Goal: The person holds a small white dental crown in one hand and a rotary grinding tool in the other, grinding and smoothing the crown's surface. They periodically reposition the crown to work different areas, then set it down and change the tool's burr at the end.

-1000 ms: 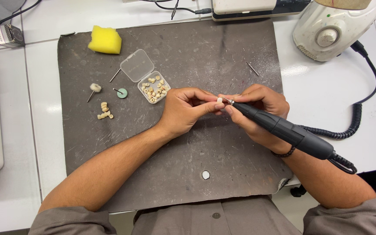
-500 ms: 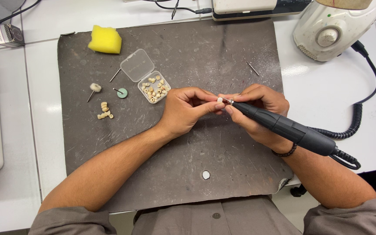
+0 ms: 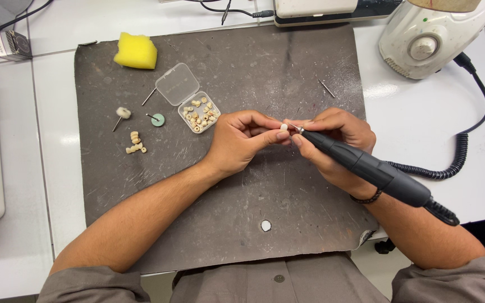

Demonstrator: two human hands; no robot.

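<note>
Nothing much has shifted since the earlier frame; both hands keep their pose. Left hand (image 3: pixel 241 140) pinches a small white tooth piece (image 3: pixel 283 128) at its fingertips; right hand (image 3: pixel 332 140) grips the black handpiece (image 3: pixel 374 171), its long axis running down-right, tip just right of the piece. Beyond lie the dark mat (image 3: pixel 242 62), an open clear box (image 3: pixel 197 109), yellow sponge (image 3: pixel 136 50) and white motor unit (image 3: pixel 428 33).

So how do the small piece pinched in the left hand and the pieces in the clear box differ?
The white piece is single, held off the mat in the left hand against the handpiece tip; the pieces in the clear box are many, yellower and lie loose. Both look like small tooth-shaped parts.
</note>
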